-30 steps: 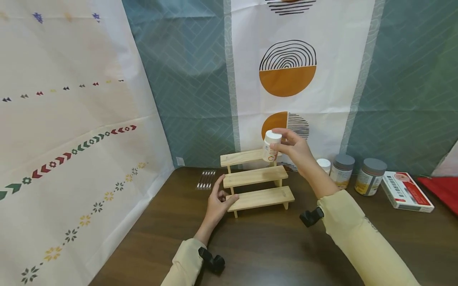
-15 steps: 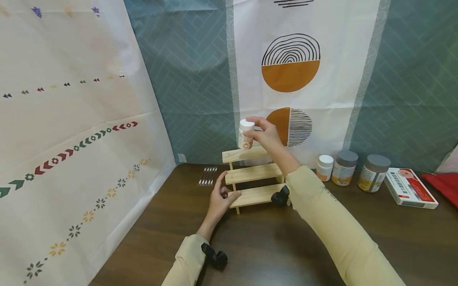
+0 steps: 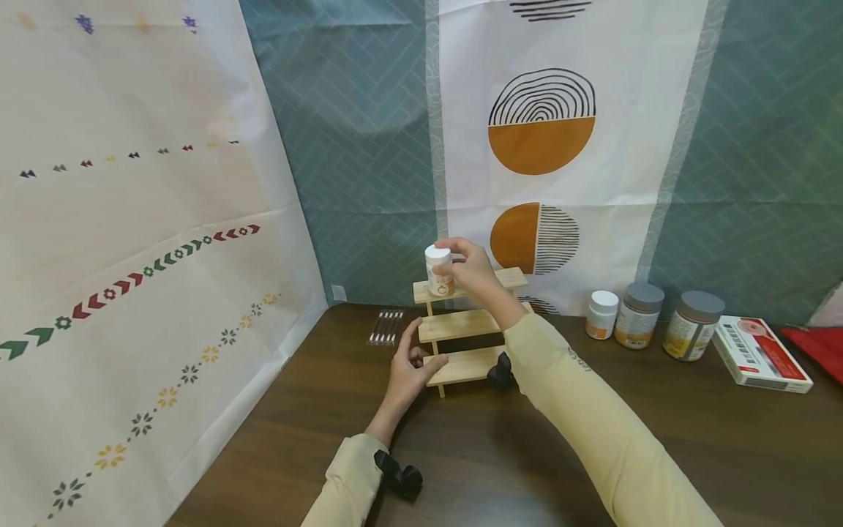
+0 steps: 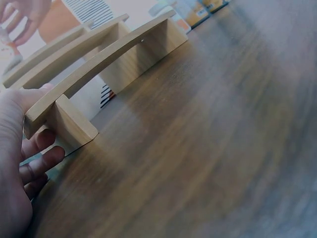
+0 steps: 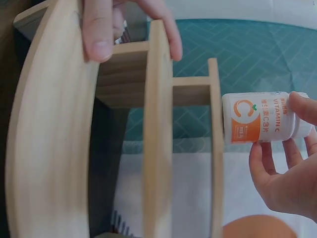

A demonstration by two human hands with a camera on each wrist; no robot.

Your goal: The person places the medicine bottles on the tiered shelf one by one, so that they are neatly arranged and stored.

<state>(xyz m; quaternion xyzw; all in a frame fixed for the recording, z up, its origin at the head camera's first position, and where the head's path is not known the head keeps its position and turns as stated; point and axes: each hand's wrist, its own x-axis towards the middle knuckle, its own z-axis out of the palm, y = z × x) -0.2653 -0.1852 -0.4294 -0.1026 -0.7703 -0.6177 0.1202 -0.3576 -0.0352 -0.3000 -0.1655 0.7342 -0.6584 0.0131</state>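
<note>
one white bottle [image 5: 257,118] is at the left end of the top board [image 5: 216,153] of the wooden rack [image 3: 457,326], more or less upright; whether its base touches the wood, i cannot tell surely. the right hand [image 3: 474,277] pinches it, thumb close to the lid [image 3: 437,252] and fingers at the opposite side. to place it well, i think it is better to lower it straight, let the base sit flat, and only then loosen the fingers, because the board looks narrow. the left hand [image 3: 404,373], thumb and forefinger spread wide, grips the left side of the rack, and this hold should be firm. the bottle's label [image 5: 246,125] shows an orange block, a large orange c and "vitamin c".
</note>
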